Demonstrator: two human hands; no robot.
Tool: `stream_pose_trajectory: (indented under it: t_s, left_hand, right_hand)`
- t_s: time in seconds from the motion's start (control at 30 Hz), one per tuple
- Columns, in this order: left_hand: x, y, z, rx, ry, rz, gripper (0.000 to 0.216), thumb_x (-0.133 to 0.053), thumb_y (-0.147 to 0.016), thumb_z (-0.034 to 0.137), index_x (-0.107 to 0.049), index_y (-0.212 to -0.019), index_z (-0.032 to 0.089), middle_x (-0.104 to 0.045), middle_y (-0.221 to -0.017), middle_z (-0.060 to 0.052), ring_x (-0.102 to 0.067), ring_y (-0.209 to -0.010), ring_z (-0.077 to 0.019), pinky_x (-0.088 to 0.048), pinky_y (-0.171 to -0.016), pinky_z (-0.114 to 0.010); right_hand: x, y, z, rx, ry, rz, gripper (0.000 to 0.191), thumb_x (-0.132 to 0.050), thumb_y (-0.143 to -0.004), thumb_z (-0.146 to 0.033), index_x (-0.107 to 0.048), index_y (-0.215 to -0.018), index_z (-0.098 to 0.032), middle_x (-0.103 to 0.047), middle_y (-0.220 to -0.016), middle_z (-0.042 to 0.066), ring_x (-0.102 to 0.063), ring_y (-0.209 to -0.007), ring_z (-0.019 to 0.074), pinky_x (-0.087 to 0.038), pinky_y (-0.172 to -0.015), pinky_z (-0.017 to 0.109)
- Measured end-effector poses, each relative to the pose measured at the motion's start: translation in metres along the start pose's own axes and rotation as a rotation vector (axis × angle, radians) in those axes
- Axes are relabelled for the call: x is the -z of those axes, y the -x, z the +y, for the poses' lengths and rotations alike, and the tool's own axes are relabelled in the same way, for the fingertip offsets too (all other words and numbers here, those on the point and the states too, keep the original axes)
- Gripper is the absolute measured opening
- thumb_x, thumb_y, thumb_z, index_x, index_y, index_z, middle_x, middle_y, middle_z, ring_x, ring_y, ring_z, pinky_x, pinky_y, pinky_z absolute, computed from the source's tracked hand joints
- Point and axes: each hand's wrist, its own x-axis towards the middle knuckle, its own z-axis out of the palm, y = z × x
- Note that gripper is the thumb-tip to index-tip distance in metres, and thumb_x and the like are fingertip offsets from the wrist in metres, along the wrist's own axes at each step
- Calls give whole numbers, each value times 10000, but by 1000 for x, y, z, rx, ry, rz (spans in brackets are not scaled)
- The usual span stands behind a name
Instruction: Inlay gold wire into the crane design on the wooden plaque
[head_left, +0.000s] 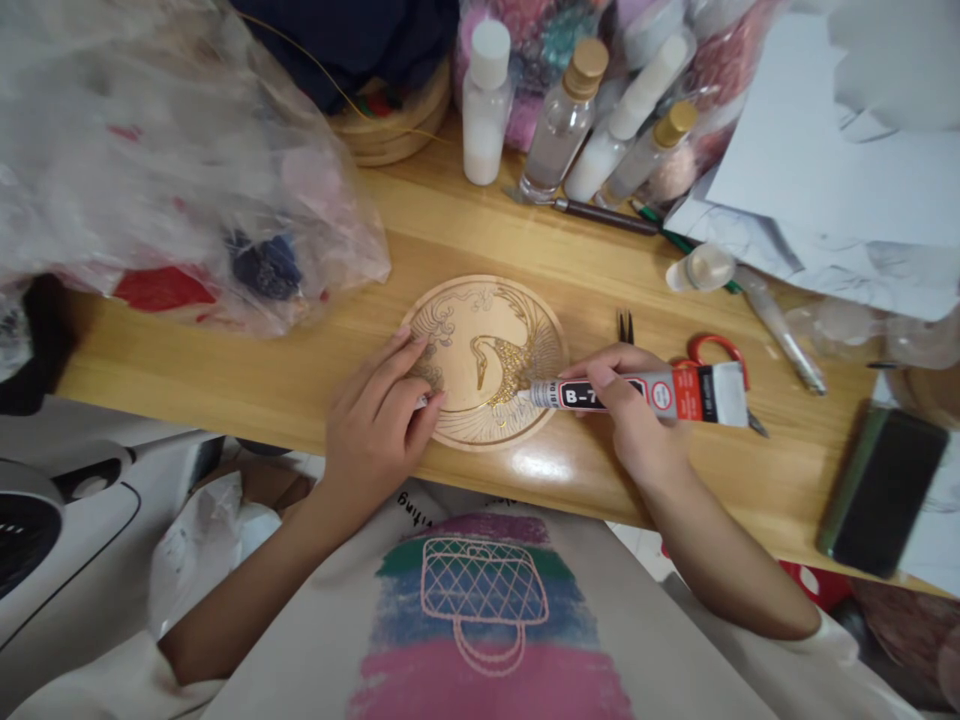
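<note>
A round wooden plaque lies flat on the table, carved with a bird whose neck and feathers are partly lined in gold. My left hand rests on its left edge, index finger extended over the rim. Between the thumb and curled fingers of that hand shows a small white piece, perhaps a cap; most of it is hidden. My right hand grips a glue tube marked "B-7", held nearly level. The tube's nozzle points left and meets the plaque's right part, by the bird's gold feathers.
Black-tipped tweezers and red-handled scissors lie beyond my right hand. Several bottles stand at the back. A plastic bag covers the left, papers the far right. A phone sits at the right edge.
</note>
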Motion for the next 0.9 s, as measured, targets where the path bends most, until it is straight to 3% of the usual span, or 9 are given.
stream_pose_trajectory:
  t_s: [0.2,0.6,0.9]
  left_hand:
    - [0,0,1,16,-5,-18,60,-613,-905,178,-579,-872,215,-678,-1275,-141,-606,-1264,-299,-561,-988,-453]
    - [0,-1,0,3,-15,1,63,-623,-897,174,-580,-859,199,-691,-1247,-151,-628,-1232,-308,-568,-973,-455]
    - [1,-1,1,-6,-16,-1,72,-624,-899,171,-571,-866,206,-688,-1250,-149,-616,-1252,-292,-563,-996,-437]
  right_hand:
    - [-1,0,0,-4,24,-1,276,-659,-858,-479,-707,-712,-249,-723,-681,1,-646,-572,148,-527,-527,275]
    - [-1,-1,-1,-17,-34,8,221,-685,-835,-409,-725,-702,-237,-727,-672,-11,-619,-533,126,-500,-502,254]
    - [-2,-2,-4,-9,5,7,299,-690,-819,-528,-702,-680,-263,-719,-660,0,-627,-535,144,-509,-498,280]
